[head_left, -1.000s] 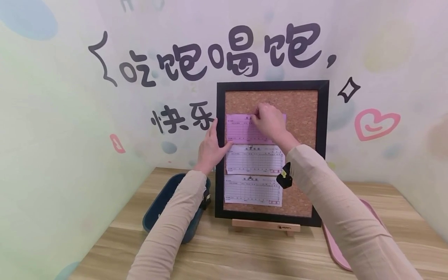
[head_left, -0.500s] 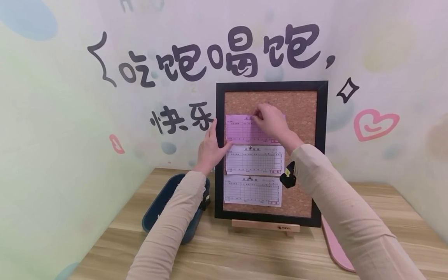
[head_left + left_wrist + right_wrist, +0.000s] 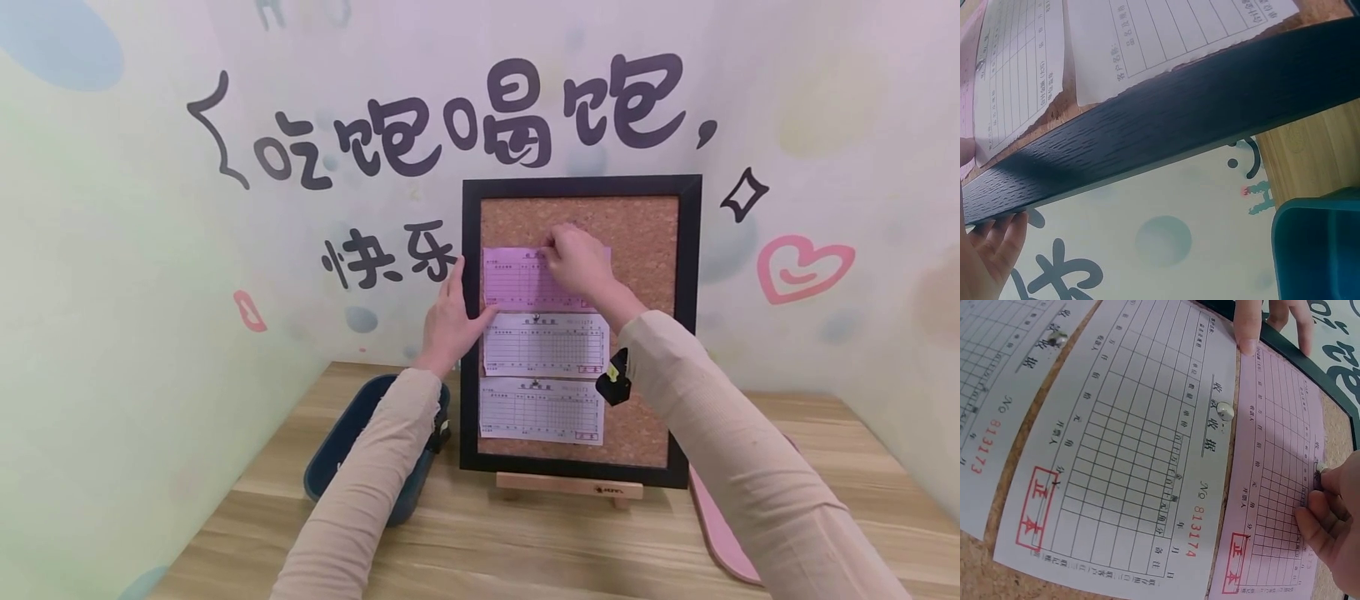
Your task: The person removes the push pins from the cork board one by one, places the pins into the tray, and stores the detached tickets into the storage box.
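Note:
A black-framed corkboard (image 3: 645, 275) carries a pink receipt slip (image 3: 513, 279) above two white receipt slips (image 3: 540, 346), all printed with grids. My left hand (image 3: 450, 325) grips the frame's left side, thumb in front by the pink slip's lower corner, fingers (image 3: 1007, 240) behind the edge. At the top middle of the pink slip, my right hand (image 3: 581, 262) pinches a small thumbtack (image 3: 1320, 467), mostly covered by the fingertips. Round metal thumbtacks (image 3: 1225, 411) hold the white slips at their top middles.
The board leans on a wooden stand (image 3: 570, 485) on the wood-grain table (image 3: 525, 550). A dark blue bin (image 3: 322, 462) stands left, partly behind my left sleeve. At the right, a pink flat board (image 3: 720, 533) lies partly under my right forearm. A lettered wall (image 3: 390, 325) rises behind.
My right hand stays at the pink slip's top edge, its fingers and wrist shifting slightly. The left hand keeps its place on the frame, and the slips have not moved.

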Available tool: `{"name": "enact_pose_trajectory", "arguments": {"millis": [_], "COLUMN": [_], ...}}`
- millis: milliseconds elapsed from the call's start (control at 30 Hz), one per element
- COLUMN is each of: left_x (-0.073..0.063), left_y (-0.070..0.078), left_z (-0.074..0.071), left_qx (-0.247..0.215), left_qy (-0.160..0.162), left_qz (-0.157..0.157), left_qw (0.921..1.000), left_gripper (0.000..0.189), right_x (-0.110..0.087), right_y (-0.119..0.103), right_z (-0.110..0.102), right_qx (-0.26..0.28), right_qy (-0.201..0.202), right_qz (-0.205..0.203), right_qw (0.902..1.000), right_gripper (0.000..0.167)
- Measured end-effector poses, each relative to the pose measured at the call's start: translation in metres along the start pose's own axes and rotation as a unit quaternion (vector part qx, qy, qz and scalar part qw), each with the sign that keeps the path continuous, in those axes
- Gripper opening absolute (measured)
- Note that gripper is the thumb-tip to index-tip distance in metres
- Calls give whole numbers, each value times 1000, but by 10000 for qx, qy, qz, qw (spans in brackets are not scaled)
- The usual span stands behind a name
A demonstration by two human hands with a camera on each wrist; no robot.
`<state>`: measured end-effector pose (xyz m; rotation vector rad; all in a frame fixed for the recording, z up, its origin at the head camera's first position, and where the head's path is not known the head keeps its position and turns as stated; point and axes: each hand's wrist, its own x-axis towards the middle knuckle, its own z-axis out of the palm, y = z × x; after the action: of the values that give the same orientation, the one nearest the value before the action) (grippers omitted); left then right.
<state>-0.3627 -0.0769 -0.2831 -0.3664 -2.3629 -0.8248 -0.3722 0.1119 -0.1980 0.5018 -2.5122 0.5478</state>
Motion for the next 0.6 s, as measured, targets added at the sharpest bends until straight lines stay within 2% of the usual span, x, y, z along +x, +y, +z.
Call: {"name": "enact_pose_trajectory", "arguments": {"millis": [367, 600], "left_x": [0, 0], "left_y": [0, -1], "left_z": [0, 0], "left_qx": [-61, -23], "left_qy": [-7, 14], "left_qz": [-40, -16], "left_qw": [10000, 10000], "left_gripper": [86, 86], "right_x": [1, 0], "right_y": [-1, 1], "right_z": [-2, -1], "right_qx": [-214, -132], "right_qy": [-228, -104], "right_qz": [38, -14], "right_qw": [9995, 9999], "right_gripper": [15, 13]}}
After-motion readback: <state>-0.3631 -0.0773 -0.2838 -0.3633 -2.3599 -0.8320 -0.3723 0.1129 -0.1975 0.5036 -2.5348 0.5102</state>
